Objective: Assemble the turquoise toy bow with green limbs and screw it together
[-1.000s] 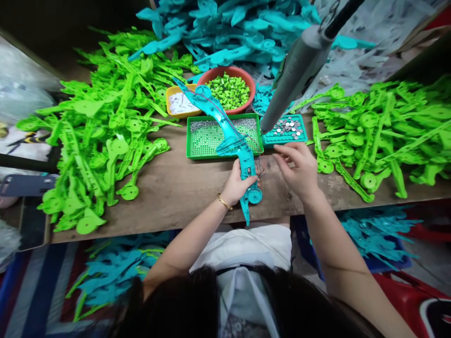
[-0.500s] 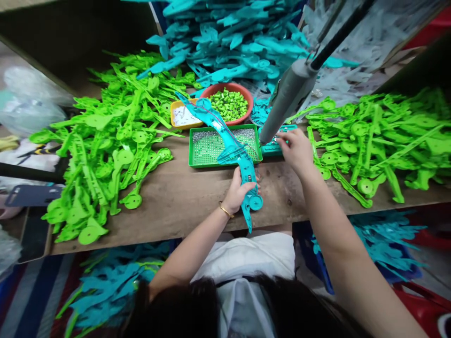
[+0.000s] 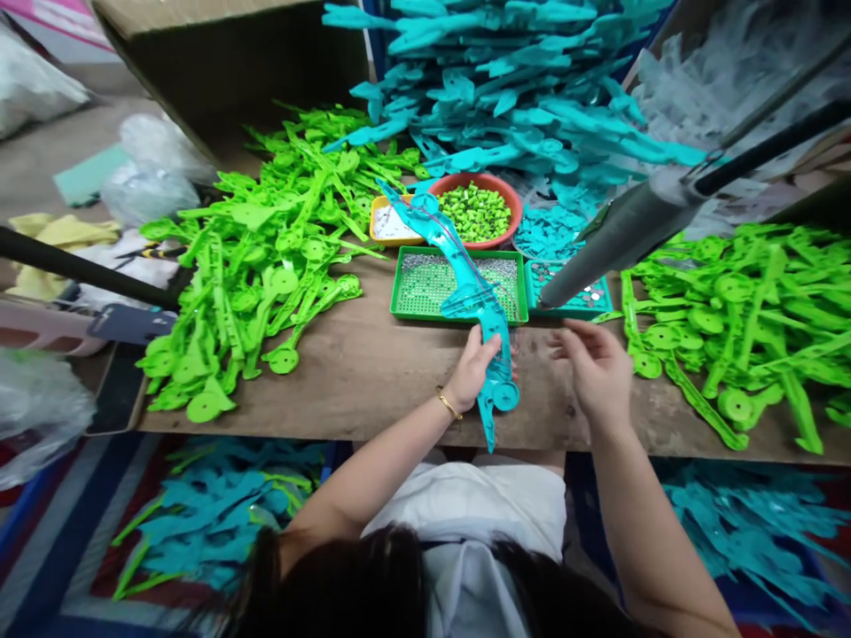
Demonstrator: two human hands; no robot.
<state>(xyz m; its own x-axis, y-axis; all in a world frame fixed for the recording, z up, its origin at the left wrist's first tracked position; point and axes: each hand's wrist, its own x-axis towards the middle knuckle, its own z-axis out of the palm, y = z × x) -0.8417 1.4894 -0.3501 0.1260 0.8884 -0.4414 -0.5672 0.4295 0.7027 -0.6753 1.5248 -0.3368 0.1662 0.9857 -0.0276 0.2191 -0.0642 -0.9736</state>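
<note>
My left hand (image 3: 471, 372) is closed around the lower part of a long turquoise plastic shell (image 3: 473, 288), which has thin red and dark wires along it. The shell slants over the green perforated tray (image 3: 396, 306), its tip pointing away toward the yellow dish. To the right, my right hand (image 3: 597, 377) is over the bench with fingertips drawn together; anything small between them is hidden. Just beyond it, a teal tray (image 3: 602, 310) holds small round silvery discs. A grey hanging screwdriver (image 3: 618, 239) slants down with its tip over that tray.
Bright green plastic parts are heaped at left (image 3: 266, 266) and right (image 3: 724, 310). Behind the trays stand a red bowl (image 3: 515, 213) of small green pieces and a yellow dish (image 3: 397, 239). A tall turquoise pile (image 3: 492, 80) rises at the back of the wooden bench (image 3: 332, 372).
My right hand has left the teal tray and come back toward me. The left hand still holds the turquoise shell. The camera view has shifted, moving the scene rightward.
</note>
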